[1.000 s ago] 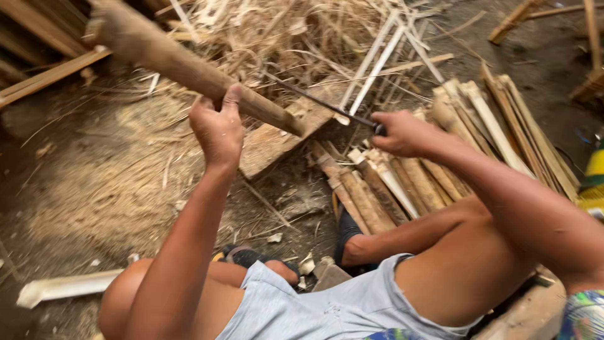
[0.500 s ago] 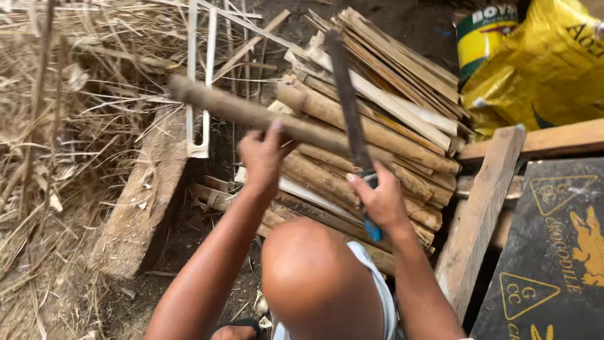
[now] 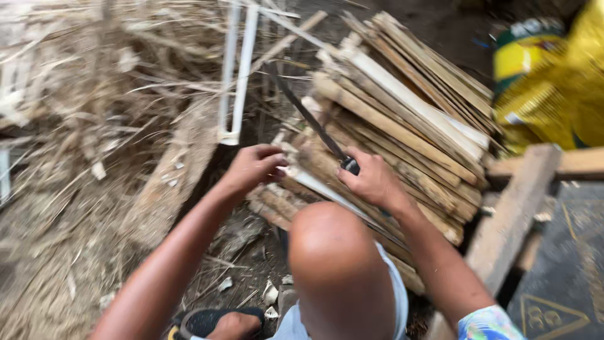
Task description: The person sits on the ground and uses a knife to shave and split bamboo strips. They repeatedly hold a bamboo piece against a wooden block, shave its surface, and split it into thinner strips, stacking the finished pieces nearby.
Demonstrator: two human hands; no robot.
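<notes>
Steel-dark and narrow, the long knife blade (image 3: 308, 116) slants up and to the left from the right hand (image 3: 372, 179), which is closed firmly around the knife's handle just above the raised bare knee (image 3: 333, 252). That blade lies over the near edge of a stack of split bamboo slats (image 3: 402, 119), pale on their cut faces and brown on their skins, piled side by side and running from upper left to lower right. Just to the left, the left hand (image 3: 255, 167) is curled with its fingers bent onto the end of a pale slat (image 3: 314, 186) at the front of the stack; it seems to pinch that slat, though the blur makes the grip hard to judge. Between the two forearms the knee blocks the lower part of the pile. Left of the hands a rough wooden plank (image 3: 173, 179) lies on the dirt among dry straw and shavings (image 3: 75, 113), and a white U-shaped strip (image 3: 236, 75) rests above it. At right sit a wooden beam (image 3: 516, 214), a dark board with yellow markings (image 3: 566, 277) and a yellow sack (image 3: 566, 88). A sandalled foot (image 3: 220, 322) shows at the bottom edge.
</notes>
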